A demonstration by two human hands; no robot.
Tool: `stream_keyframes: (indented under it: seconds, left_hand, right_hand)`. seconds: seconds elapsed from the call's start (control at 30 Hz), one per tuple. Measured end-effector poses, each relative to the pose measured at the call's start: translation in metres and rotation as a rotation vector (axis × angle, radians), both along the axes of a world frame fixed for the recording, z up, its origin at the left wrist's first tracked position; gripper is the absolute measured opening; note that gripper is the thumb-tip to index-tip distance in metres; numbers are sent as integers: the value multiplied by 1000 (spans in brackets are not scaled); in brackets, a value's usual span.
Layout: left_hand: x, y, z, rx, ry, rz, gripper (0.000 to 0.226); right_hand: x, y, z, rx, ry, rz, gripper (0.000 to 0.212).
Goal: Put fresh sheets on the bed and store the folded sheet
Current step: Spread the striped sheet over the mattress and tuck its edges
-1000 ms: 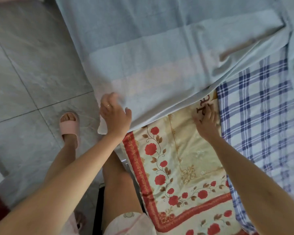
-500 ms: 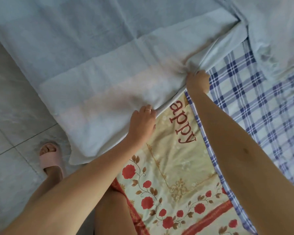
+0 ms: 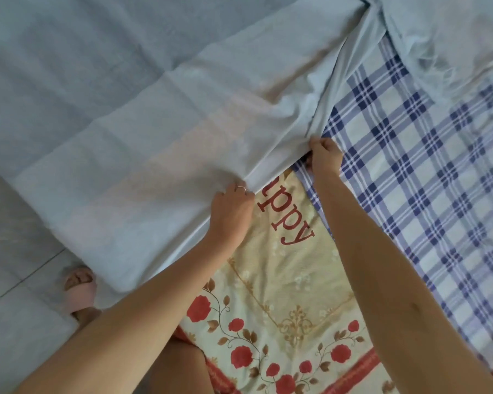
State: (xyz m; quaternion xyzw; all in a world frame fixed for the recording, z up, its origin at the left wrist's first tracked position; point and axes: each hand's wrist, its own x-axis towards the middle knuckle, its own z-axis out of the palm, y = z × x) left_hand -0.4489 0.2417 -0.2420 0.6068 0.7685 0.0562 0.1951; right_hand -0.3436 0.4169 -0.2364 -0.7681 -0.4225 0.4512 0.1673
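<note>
A pale blue sheet [image 3: 160,115] lies spread over the upper left, its lower part hanging over the bed's side. My left hand [image 3: 231,211] grips its near edge, a ring on one finger. My right hand [image 3: 323,156] pinches the same edge farther right, where the cloth bunches into folds. Under it lies a cream bedcover [image 3: 282,280] with red roses and red letters. A blue and white checked sheet [image 3: 427,177] covers the bed to the right.
Grey floor tiles [image 3: 15,294] show at lower left, with my foot in a pink slipper [image 3: 79,291] beside the hanging sheet. More crumpled pale blue cloth [image 3: 444,38] lies at the top right over the checked sheet.
Both hands left the corner and the floral cover and moved up along the pale blue sheet's edge; they now hold it, and the cloth bunches at my right hand.
</note>
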Motion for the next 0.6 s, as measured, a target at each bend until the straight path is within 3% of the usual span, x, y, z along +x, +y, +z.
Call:
stream_keyframes:
  seconds: [0.07, 0.13, 0.23, 0.33, 0.43, 0.6]
  left_hand:
    - [3, -3, -4, 54, -33, 21, 26]
    - [3, -3, -5, 108, -49, 87, 34]
    - [1, 3, -7, 112, -24, 190, 48]
    - [0, 10, -12, 121, 3, 196, 47]
    - [-1, 14, -11, 133, 29, 222, 41]
    - [-7, 29, -10, 136, 34, 272, 20]
  right_hand:
    - [-9, 1, -3, 62, -169, 112, 24]
    - [-22, 3, 1, 128, -320, 177, 3]
    - [-32, 13, 1, 359, -699, 540, 30]
    - [-33, 18, -3, 350, -838, 785, 48]
    - [-40, 17, -5, 279, -918, 771, 61]
    - [-59, 12, -7, 176, -894, 576, 37]
